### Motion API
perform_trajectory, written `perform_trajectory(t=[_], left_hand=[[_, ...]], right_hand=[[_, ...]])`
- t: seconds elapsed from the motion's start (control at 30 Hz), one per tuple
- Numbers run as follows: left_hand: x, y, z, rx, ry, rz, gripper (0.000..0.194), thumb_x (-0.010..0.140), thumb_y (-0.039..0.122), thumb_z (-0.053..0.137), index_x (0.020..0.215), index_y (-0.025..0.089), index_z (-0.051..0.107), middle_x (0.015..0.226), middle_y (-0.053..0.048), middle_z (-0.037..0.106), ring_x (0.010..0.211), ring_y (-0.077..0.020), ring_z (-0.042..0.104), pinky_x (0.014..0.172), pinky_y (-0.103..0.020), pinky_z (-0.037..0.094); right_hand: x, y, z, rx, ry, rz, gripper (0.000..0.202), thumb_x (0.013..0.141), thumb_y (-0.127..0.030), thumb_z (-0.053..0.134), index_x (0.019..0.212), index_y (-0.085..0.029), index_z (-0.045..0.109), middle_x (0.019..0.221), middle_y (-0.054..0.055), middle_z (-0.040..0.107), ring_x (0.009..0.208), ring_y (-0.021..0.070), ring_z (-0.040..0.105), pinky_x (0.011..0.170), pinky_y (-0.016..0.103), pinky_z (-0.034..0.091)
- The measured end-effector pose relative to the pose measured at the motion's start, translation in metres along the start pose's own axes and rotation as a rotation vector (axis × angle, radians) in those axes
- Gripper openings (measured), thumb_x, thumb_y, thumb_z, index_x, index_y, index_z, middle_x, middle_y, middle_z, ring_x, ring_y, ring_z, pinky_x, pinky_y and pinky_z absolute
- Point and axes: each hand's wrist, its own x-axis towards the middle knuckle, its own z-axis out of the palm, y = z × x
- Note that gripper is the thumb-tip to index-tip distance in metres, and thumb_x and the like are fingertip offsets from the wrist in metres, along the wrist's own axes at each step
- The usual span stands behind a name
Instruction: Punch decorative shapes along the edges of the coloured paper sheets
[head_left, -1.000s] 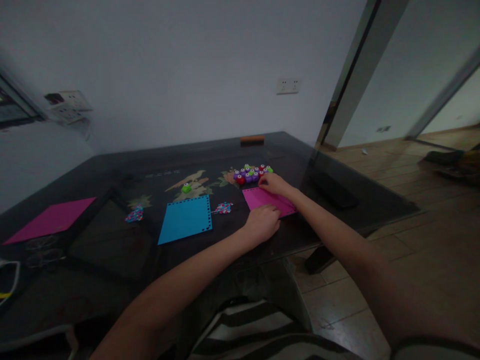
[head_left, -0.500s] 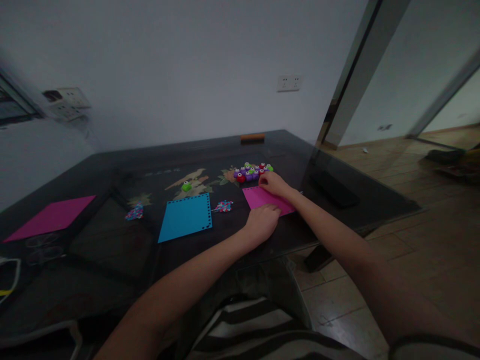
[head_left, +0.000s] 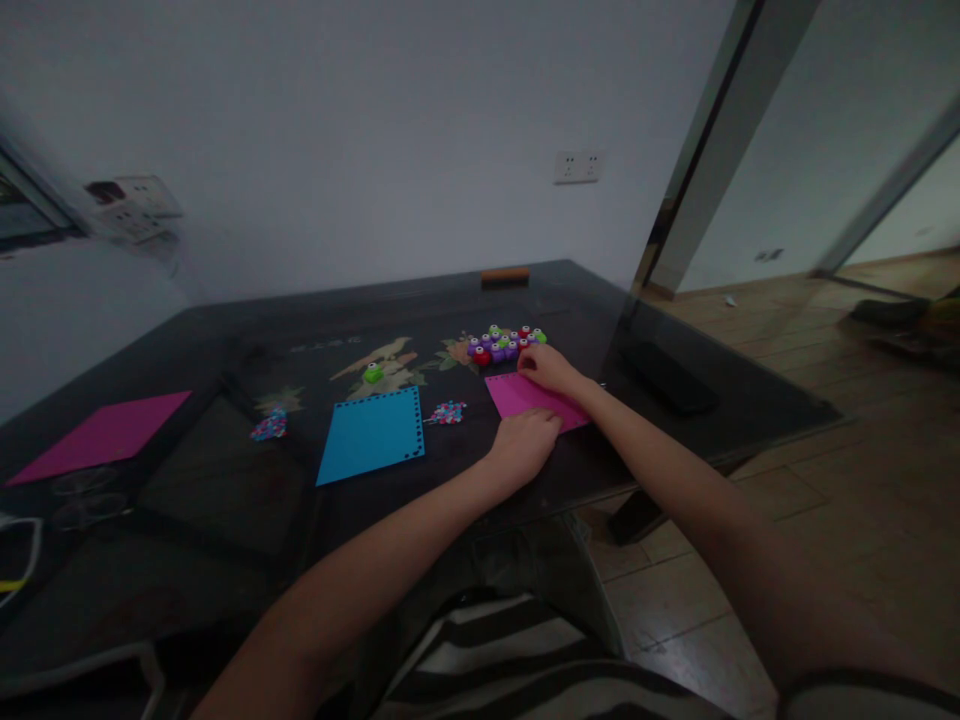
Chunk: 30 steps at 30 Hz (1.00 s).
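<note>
The pink sheet (head_left: 517, 393) lies flat on the dark table (head_left: 420, 310), a bit R of the blue sheet (head_left: 371, 437), w/ a row of small dark marks along its far edge. Both of the person's hands are on it. The left hand (head_left: 523, 445), the one nearer the blue sheet, rests palm down w/ fingers bent over the near part of the pink sheet; can't tell if it grips. The right hand (head_left: 551, 368), farther R and farther back from the blue sheet, has thumb & fingertips drawn together at the pink sheet's far edge; can't tell if anything's pinched btwn them.

Just beyond those fingertips, up & R of the blue sheet: a tight cluster of purple, red & green pieces (head_left: 506, 347) w/ eye-like tops. A lone green piece (head_left: 373, 373) sits just past the blue sheet's far edge. The blue sheet has dark marks along its far & R edges. Beaded bundles, pink/blue/white: one (head_left: 448, 413) just beside it on the R, another (head_left: 269, 425) to its L. Well L of it, a second magenta sheet (head_left: 105, 435). Far back & R of it, a brown bar (head_left: 505, 275); well R, a dark flat item (head_left: 667, 378), details unclear.
</note>
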Motion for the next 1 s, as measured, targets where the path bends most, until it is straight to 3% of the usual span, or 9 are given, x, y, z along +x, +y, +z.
perform_trajectory(t=[0.4, 0.57, 0.67, 0.77, 0.9, 1.0], left_hand=[[-0.001, 0.0, -0.004, -0.004, -0.028, -0.026, 0.028, 0.089, 0.014, 0.036, 0.106, 0.017, 0.059, 0.106, -0.008, 0.066, 0.098, -0.0225, 0.061, 0.077, -0.033, 0.051], [-0.005, -0.006, -0.005, -0.131, 0.068, -0.025, 0.029, 0.088, 0.021, 0.044, 0.113, 0.019, 0.057, 0.118, -0.008, 0.06, 0.11, -0.0224, 0.054, 0.096, -0.038, 0.042], [0.0, -0.021, -0.003, -0.314, 0.197, -0.162, 0.034, 0.084, 0.022, 0.049, 0.118, 0.021, 0.054, 0.135, -0.01, 0.047, 0.128, -0.0245, 0.039, 0.106, -0.044, 0.032], [0.011, -0.041, 0.0, -0.588, 0.341, -0.425, 0.044, 0.08, 0.016, 0.051, 0.124, 0.019, 0.048, 0.139, -0.011, 0.041, 0.134, -0.0253, 0.029, 0.108, -0.044, 0.028], [0.021, -0.059, 0.002, -1.032, 0.401, -0.657, 0.047, 0.083, 0.014, 0.04, 0.13, 0.02, 0.037, 0.122, -0.01, 0.053, 0.112, -0.0199, 0.053, 0.093, -0.036, 0.045], [0.022, -0.064, -0.001, -1.211, 0.392, -0.744, 0.046, 0.083, 0.014, 0.038, 0.129, 0.02, 0.036, 0.108, -0.008, 0.057, 0.097, -0.0161, 0.059, 0.085, -0.033, 0.048]], right_hand=[[-0.001, 0.0, 0.001, 0.029, 0.024, 0.04, 0.014, 0.075, -0.011, 0.056, 0.079, -0.014, 0.069, 0.082, 0.007, 0.069, 0.075, 0.0153, 0.06, 0.074, 0.025, 0.043], [-0.002, 0.002, -0.005, 0.028, 0.05, 0.06, 0.012, 0.077, -0.016, 0.058, 0.082, -0.015, 0.069, 0.088, 0.008, 0.068, 0.082, 0.0167, 0.06, 0.08, 0.027, 0.043], [-0.006, 0.012, -0.016, 0.007, 0.086, 0.204, 0.015, 0.079, -0.021, 0.058, 0.086, -0.015, 0.069, 0.092, 0.01, 0.068, 0.086, 0.0191, 0.061, 0.08, 0.028, 0.044], [-0.014, 0.028, -0.027, -0.017, 0.103, 0.372, 0.017, 0.079, -0.02, 0.056, 0.09, -0.015, 0.069, 0.096, 0.011, 0.068, 0.088, 0.0205, 0.063, 0.078, 0.029, 0.045], [-0.025, 0.044, -0.035, 0.035, 0.067, 0.554, 0.018, 0.079, -0.016, 0.055, 0.091, -0.014, 0.068, 0.089, 0.01, 0.07, 0.074, 0.0171, 0.066, 0.071, 0.026, 0.048], [-0.027, 0.044, -0.035, 0.125, 0.016, 0.63, 0.019, 0.078, -0.013, 0.054, 0.092, -0.013, 0.067, 0.078, 0.008, 0.07, 0.056, 0.0135, 0.064, 0.063, 0.024, 0.049]])
